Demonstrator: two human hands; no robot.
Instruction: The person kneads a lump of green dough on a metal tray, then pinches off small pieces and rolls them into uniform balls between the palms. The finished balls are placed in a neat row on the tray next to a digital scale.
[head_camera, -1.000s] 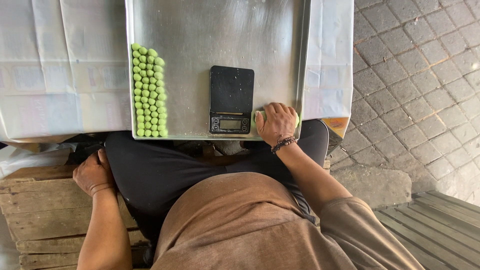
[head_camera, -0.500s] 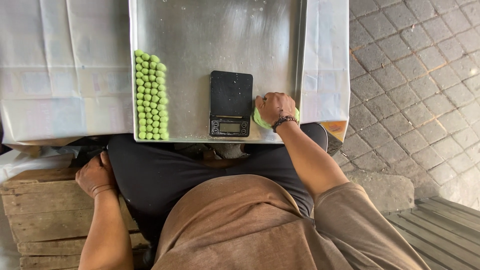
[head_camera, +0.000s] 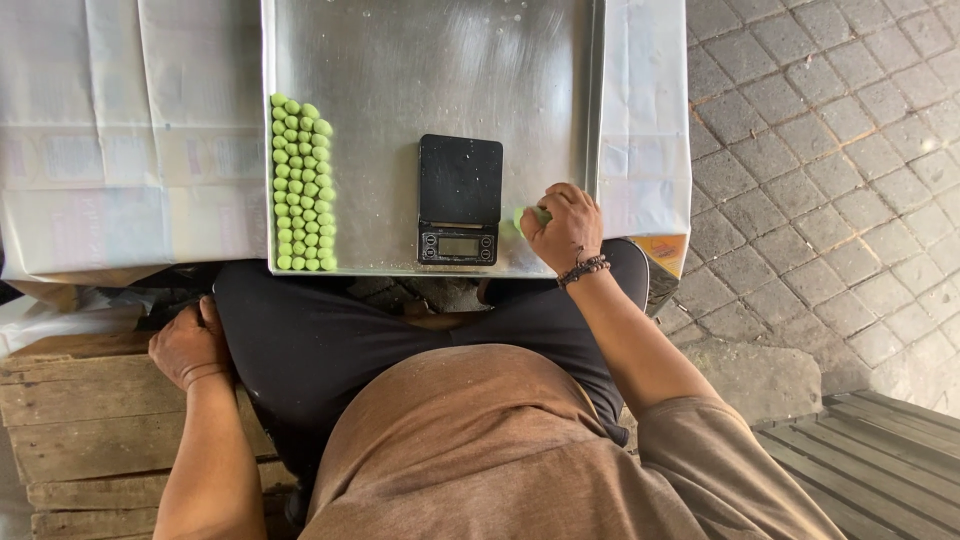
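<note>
- Resting on the dark lap, the left hand (head_camera: 190, 345) lies loose and holds nothing.
- Rows of small green balls (head_camera: 301, 184) run up and down at the left of the metal tray (head_camera: 400, 60).
- Next comes the black scale (head_camera: 459, 200).
- Just right of it, the right hand (head_camera: 566, 225) curls over a green lump (head_camera: 530, 216); before, more of the lump showed.

This looks like an outdoor food-making spot, a street-side or courtyard workplace and not an indoor kitchen. The ground (head_camera: 830, 150) is paved with grey interlocking blocks, and rough wooden pallets (head_camera: 80, 420) lie beside the seated person. A low table (head_camera: 120, 150) draped in white sheeting carries a large steel tray (head_camera: 400, 60), dusted and scratched from use. On the tray sit a small black digital scale (head_camera: 459, 199) and neat rows of small green dough balls (head_camera: 303, 183), portioned by hand in quantity.
</note>
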